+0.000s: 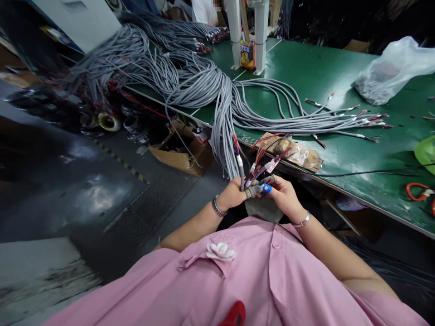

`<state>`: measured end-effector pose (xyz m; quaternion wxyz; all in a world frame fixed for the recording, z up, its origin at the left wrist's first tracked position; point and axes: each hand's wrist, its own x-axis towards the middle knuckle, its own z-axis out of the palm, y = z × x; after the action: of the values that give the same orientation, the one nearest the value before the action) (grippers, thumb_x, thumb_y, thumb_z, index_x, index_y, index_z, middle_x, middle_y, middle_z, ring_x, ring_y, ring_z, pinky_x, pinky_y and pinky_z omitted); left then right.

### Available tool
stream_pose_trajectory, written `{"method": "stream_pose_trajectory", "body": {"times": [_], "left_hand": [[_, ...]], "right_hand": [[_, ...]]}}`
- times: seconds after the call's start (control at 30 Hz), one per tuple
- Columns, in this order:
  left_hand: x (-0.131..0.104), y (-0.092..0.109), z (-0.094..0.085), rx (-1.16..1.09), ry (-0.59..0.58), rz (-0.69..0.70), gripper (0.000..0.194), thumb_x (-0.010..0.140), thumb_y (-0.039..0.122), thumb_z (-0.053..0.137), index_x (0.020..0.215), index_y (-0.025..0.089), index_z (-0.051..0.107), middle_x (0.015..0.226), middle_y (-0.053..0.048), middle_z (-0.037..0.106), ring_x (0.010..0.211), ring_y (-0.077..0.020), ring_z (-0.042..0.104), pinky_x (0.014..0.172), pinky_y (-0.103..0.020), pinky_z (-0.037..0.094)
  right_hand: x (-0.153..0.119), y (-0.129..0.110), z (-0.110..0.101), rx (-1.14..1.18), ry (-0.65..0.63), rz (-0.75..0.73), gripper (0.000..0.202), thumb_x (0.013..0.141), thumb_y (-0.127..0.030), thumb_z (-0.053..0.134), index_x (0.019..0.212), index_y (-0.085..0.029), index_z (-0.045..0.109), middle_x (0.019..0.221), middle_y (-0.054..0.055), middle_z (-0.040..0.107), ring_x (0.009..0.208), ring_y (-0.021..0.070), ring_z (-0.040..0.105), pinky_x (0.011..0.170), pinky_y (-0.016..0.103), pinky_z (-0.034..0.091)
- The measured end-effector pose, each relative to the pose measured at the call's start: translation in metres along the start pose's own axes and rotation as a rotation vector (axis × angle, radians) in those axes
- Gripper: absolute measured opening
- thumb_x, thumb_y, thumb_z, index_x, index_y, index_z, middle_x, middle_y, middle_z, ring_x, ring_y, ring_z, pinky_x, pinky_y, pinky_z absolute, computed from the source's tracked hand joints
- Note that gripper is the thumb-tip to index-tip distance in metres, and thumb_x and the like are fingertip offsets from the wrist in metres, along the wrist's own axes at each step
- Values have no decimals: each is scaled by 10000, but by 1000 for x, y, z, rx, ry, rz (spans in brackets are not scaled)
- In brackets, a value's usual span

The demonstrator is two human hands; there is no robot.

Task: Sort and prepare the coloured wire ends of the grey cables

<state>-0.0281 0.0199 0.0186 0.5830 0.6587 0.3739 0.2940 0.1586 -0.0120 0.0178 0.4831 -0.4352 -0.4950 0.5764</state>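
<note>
Close in front of my body, my left hand (pixel 236 192) is closed around the end of a grey cable (pixel 242 172) whose red and blue wires fan out above a white sleeve. My right hand (pixel 280 192) meets it, thumb and fingers pinched at the cable ends; blue tape wraps its thumb, and grey finger covers show on both hands. Other cable ends with white labels (pixel 272 165) and orange and red wires stick up between the hands. Exactly what the right fingertips pinch is too small to make out. A thick bundle of grey cables (pixel 222 104) hangs over the table edge beside my left hand.
The green table (pixel 326 68) carries spread cable ends (pixel 360 120), a taped cardboard piece (pixel 306 156), a clear plastic bag (pixel 390 68) and orange-handled pliers (pixel 418 192). White posts (pixel 261 36) rise at the back. Below stands an open cardboard box (pixel 183 156). Another person (pixel 204 11) is behind.
</note>
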Motion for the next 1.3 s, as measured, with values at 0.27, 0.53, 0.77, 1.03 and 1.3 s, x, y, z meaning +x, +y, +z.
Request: {"method": "stream_pose_trajectory", "body": {"times": [0.27, 0.53, 0.77, 1.03, 1.3], "left_hand": [[1, 0, -3, -30, -8, -30, 338, 774, 412, 723, 625, 120, 641, 535, -19, 605, 487, -94, 528, 508, -210, 416], [3, -8, 4, -47, 75, -51, 292, 693, 385, 792, 750, 118, 689, 665, -35, 680, 594, -124, 598, 567, -218, 462], [3, 5, 9, -220, 233, -27, 308, 728, 411, 758, 657, 128, 661, 608, -29, 653, 570, -115, 593, 596, -237, 494], [5, 6, 15, -270, 334, -35, 311, 729, 421, 756, 673, 125, 678, 606, -43, 671, 553, -128, 618, 588, -253, 524], [4, 4, 13, -209, 261, -30, 260, 758, 376, 740, 733, 125, 677, 595, -22, 657, 546, -111, 596, 565, -231, 491]], "right_hand": [[4, 6, -2, 191, 41, 181, 222, 759, -386, 745, 787, -184, 656, 716, -13, 609, 566, 88, 497, 560, 241, 436], [9, -2, 4, 18, 81, 37, 217, 721, -369, 762, 798, -187, 671, 725, -1, 626, 625, 118, 536, 553, 243, 427], [5, 6, 4, 118, 149, 114, 248, 717, -398, 764, 821, -193, 672, 727, -9, 612, 590, 104, 494, 541, 242, 427], [3, 12, 8, 231, 177, 118, 213, 721, -360, 767, 802, -193, 663, 654, -26, 561, 560, 98, 449, 543, 249, 397], [2, 15, 8, 203, 224, 108, 204, 722, -353, 771, 778, -193, 658, 637, -33, 555, 560, 94, 456, 531, 239, 385]]}}
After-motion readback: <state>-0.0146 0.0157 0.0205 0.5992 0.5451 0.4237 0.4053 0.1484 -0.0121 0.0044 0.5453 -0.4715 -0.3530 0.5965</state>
